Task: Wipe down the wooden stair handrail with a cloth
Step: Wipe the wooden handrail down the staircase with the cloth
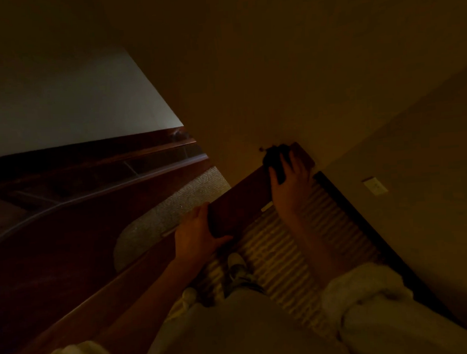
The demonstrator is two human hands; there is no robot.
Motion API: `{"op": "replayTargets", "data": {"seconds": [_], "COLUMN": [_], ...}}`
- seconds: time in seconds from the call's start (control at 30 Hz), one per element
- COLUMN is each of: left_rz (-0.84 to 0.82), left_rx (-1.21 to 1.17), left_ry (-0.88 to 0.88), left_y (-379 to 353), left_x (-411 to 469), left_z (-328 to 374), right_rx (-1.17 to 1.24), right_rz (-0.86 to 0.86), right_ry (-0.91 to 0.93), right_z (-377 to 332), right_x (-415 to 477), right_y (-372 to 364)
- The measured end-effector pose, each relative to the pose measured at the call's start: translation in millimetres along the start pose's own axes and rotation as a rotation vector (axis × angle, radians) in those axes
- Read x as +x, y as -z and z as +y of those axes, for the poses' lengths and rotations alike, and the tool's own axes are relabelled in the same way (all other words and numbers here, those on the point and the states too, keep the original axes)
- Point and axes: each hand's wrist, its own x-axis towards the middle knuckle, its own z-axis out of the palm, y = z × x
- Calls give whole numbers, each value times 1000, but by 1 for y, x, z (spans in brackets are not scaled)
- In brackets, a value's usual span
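Dim stairwell, view down along carpeted stairs [325, 217], which lie below both hands

Wooden handrail [244, 198] short dark bar, running from left hand [196, 231] up to right hand [290, 184], far end at wall [302, 63]

Left hand grips near end of rail, thumb on near side, fingers curled over far side

Right hand lies on far end, fingers spread, fairly straight, pressing dark cloth [273, 160] onto rail; cloth bunched under palm and beyond fingertips

Shoe [236, 267] below left hand

Wall plate [375, 186] right of right hand
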Motion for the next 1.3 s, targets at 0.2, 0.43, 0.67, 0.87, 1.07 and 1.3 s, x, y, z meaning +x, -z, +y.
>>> {"op": "replayTargets", "data": {"seconds": [0.2,0.43,0.67,0.87,1.07,1.3], "left_rz": [-4,-121,-109,-58,-65,-59], "left_rx": [9,24,-24,16,16,41], "left_ry": [-203,-233,-163,-169,-165,-187], "left_y": [9,13,0,-7,-9,-9], "left_x": [7,36,47,49,51,54], "left_z": [23,79,82,81,81,77], "right_rx": [14,-46,-193,-156,-211,-179], "right_rz": [-20,26,-48,14,123,152], "right_ry": [227,193,162,364,115,128], "right_z": [22,6,19,-3,31,14], "right_x": [13,8,47,14,27,8], "right_y": [10,0,13,0,12,4]}}
